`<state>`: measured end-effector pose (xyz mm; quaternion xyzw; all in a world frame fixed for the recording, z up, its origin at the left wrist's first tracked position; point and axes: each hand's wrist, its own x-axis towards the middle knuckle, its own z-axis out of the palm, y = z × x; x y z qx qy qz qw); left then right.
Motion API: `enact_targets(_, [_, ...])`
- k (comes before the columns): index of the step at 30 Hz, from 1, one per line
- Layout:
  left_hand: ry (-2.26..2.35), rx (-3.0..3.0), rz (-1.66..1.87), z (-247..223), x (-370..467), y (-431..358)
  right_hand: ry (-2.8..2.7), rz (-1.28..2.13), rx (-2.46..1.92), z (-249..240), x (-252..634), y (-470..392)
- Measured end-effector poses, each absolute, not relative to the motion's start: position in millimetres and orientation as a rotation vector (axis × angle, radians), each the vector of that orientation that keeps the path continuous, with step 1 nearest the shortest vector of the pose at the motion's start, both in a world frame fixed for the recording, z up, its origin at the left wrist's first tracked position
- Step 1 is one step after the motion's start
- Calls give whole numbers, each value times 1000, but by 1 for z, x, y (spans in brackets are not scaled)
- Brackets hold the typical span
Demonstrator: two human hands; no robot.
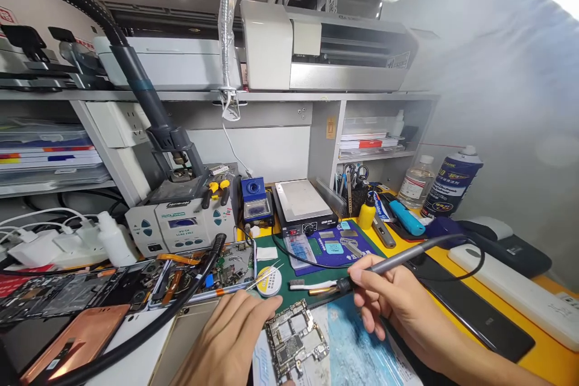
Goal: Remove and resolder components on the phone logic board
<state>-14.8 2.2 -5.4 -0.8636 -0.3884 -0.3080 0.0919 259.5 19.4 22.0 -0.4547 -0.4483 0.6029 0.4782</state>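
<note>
A bare phone circuit board [292, 344] lies tilted low in the middle, over a blue-and-white printed sheet [362, 344]. My left hand [233, 329] is closed on the board's left edge, fingers along its upper left corner; most of its grip is hidden. In my right hand [395, 295], thumb and fingers close round the grey handle of a soldering iron [402, 256]. Its brass-coloured tip points left, above and to the right of the board, apart from it. Just behind the tip lies a white toothbrush [312, 284]. Thin metal prongs cross a round tin [270, 282] beside my left fingers.
At left are a soldering station [181, 229], a tray of phone parts [230, 265] and a black hose [190, 289] crossing the bench. A flat heating plate [303, 202] stands behind. To the right are a black phone [474, 301], a white power strip [520, 295] and a spray can [452, 184].
</note>
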Motion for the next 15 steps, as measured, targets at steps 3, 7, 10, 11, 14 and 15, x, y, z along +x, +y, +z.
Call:
enact_targets(3, [-1146, -2561, -946, -5, -12, 2, -1101, 1460, -1111, 19, 262, 23])
enact_targets(7, [-1122, -2572, -999, -1, -9, -2, -1130, 1419, -1114, 16, 265, 31])
enact_targets(10, [-1103, -2576, -1064, 6, -10, -7, -1159, 1372, -1149, 13, 268, 40])
enact_targets(11, [-1103, -2573, -1092, 8, -10, -7, -1168, 1348, -1173, 12, 269, 44])
enact_targets(14, [-1134, -2528, -1197, 12, -13, -5, -1191, 1248, -1253, 17, 270, 53])
enact_targets(15, [-1151, -2502, -1237, 12, -15, -3, -1204, 1220, -1279, 20, 268, 56])
